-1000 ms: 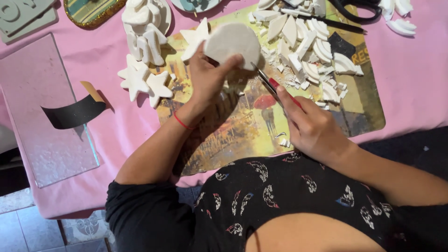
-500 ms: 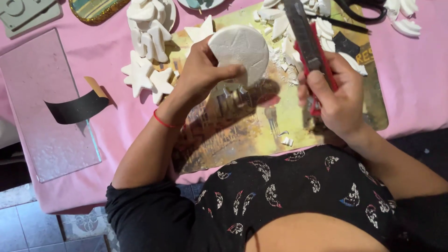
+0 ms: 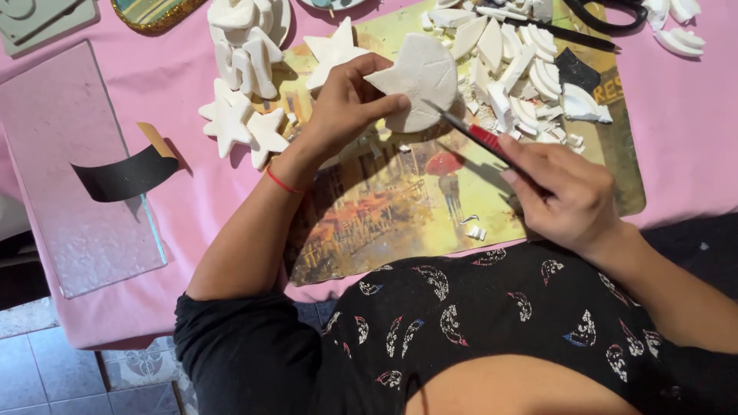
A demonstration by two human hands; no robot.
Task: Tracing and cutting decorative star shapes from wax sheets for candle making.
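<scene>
My left hand [image 3: 346,104] holds a white round plaster piece [image 3: 421,77] above a painted placemat [image 3: 392,207]; a red string band sits on that wrist. My right hand [image 3: 565,192] grips a thin red-handled tool [image 3: 478,137], its dark tip touching the lower edge of the plaster piece. Small white crumbs [image 3: 477,230] lie on the mat below the hands.
White plaster stars [image 3: 242,123] and a heap of curved white pieces [image 3: 246,42] lie left of the mat. More white petal-shaped pieces [image 3: 523,69] pile at the mat's top right, near black scissors [image 3: 607,15]. A glass sheet with black strip [image 3: 73,177] rests on the pink tablecloth [image 3: 676,154].
My right hand has come down from the raised position and brought the tool's tip back to the plaster piece's edge. My left hand tilted the piece slightly.
</scene>
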